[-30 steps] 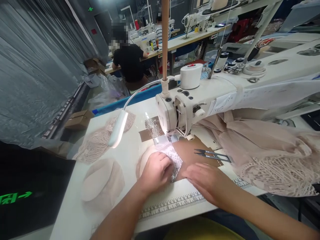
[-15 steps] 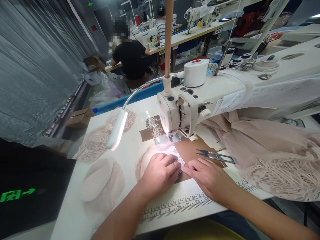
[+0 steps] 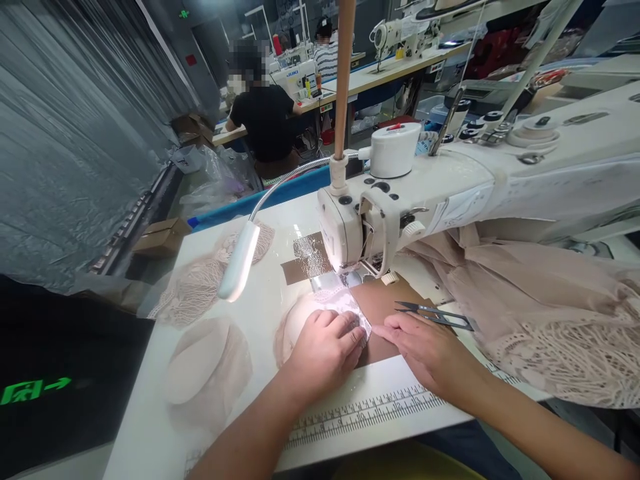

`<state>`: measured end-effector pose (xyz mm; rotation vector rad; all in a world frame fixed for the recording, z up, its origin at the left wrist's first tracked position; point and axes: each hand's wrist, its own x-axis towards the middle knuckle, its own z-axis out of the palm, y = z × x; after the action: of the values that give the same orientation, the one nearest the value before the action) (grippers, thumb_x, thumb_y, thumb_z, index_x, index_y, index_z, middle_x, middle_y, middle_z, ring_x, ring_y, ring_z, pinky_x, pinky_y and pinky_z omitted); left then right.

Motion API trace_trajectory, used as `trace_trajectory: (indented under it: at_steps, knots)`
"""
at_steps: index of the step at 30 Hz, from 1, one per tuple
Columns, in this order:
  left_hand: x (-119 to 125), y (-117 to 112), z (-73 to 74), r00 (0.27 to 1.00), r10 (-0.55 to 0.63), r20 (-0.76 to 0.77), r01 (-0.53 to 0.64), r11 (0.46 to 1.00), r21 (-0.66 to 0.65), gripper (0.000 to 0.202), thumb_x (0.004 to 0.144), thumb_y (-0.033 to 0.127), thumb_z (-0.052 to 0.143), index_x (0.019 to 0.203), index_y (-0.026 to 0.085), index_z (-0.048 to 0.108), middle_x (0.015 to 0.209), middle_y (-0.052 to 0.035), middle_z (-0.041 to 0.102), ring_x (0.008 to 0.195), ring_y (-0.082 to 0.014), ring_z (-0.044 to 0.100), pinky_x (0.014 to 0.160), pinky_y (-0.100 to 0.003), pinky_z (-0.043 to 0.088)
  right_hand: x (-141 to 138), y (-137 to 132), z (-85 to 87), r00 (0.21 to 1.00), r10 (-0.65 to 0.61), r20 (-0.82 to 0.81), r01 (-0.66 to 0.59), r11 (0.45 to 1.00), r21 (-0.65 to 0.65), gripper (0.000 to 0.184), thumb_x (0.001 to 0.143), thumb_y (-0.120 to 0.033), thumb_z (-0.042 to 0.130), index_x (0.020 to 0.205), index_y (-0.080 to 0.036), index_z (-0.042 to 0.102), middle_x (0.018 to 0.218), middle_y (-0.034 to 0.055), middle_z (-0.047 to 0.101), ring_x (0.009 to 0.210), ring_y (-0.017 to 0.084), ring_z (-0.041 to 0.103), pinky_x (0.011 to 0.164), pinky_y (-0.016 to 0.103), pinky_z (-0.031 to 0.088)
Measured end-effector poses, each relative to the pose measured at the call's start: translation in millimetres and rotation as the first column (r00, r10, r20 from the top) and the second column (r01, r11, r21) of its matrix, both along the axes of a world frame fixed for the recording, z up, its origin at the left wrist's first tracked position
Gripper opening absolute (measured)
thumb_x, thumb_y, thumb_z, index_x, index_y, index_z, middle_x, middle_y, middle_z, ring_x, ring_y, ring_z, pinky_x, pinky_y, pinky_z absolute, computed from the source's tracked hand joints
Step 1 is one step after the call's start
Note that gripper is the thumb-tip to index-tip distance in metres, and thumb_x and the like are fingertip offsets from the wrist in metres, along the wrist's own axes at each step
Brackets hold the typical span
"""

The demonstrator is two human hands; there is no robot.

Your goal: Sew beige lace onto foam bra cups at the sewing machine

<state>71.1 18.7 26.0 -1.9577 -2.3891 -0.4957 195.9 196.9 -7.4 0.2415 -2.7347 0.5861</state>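
A pale pink bra cup with white lace trim [image 3: 343, 300] lies under the sewing machine head [image 3: 345, 230], its lace edge by the presser foot. My left hand [image 3: 327, 343] is on the cup, fingers curled and pressed together on the lace. At the lace's right corner, my right hand [image 3: 417, 343] has its index finger stretched to the fabric edge and the other fingers folded; its thumb is mostly hidden. Dark thread snips [image 3: 435, 315] lie just beyond the right hand's knuckles, on the brown patch [image 3: 380, 300] of the table.
Another beige cup piece [image 3: 203, 363] and lacy pieces [image 3: 193, 293] lie left on the white table. A lamp [image 3: 240, 263] hangs over them. Beige lace fabric [image 3: 560, 360] is heaped at right. A printed ruler [image 3: 370, 417] runs along the front edge. A co-worker [image 3: 263, 120] sits beyond.
The whole view has shifted slightly. My right index finger is a little straighter at the lace corner. Both hands stay at the cup, and the snips have not visibly moved on the table.
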Motion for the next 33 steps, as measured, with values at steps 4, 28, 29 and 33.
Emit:
trace_trajectory:
  at_steps: [4, 28, 29, 33]
  knots:
    - [0, 0, 3.4, 1.000, -0.005, -0.011, 0.005, 1.000, -0.005, 0.027, 0.094, 0.024, 0.042, 0.109, 0.020, 0.063, 0.108, -0.0073, 0.064, 0.084, -0.0199, 0.052, 0.075, -0.036, 0.045, -6, -3, -1.6, 0.997, -0.036, 0.070, 0.028, 0.994, 0.108, 0.044, 0.076, 0.003, 0.036, 0.105, -0.017, 0.061, 0.080, 0.0056, 0.051, 0.072, 0.019, 0.044, 0.062, 0.029, 0.033]
    - [-17, 5, -3.3, 0.994, 0.082, -0.066, -0.089, 0.990, -0.108, 0.046, 0.081, 0.013, 0.047, 0.126, 0.014, 0.054, 0.134, -0.0068, 0.054, 0.086, -0.0234, 0.053, 0.076, -0.040, 0.051, -15, -8, -6.9, 0.997, -0.069, 0.025, 0.063, 0.981, 0.183, 0.033, 0.066, 0.006, 0.042, 0.082, -0.017, 0.060, 0.076, 0.0046, 0.051, 0.069, 0.019, 0.042, 0.060, 0.031, 0.026]
    - [-19, 6, -3.4, 0.995, 0.076, -0.071, -0.084, 0.989, -0.122, 0.049, 0.079, 0.013, 0.049, 0.127, 0.014, 0.053, 0.136, -0.0068, 0.053, 0.088, -0.0240, 0.053, 0.076, -0.041, 0.051, -17, -8, -5.5, 0.997, -0.069, 0.041, 0.061, 0.983, 0.174, 0.033, 0.065, 0.007, 0.043, 0.080, -0.017, 0.060, 0.076, 0.0046, 0.051, 0.069, 0.019, 0.042, 0.060, 0.031, 0.026]
    - [-32, 9, -2.2, 0.992, 0.051, -0.115, -0.070, 0.983, -0.167, 0.053, 0.077, 0.014, 0.049, 0.130, 0.013, 0.051, 0.140, -0.0073, 0.049, 0.091, -0.0256, 0.053, 0.080, -0.043, 0.050, -25, -6, 3.9, 0.993, -0.076, 0.094, 0.061, 0.986, 0.154, 0.033, 0.064, 0.006, 0.045, 0.081, -0.017, 0.061, 0.075, 0.0041, 0.054, 0.068, 0.019, 0.045, 0.058, 0.031, 0.026]
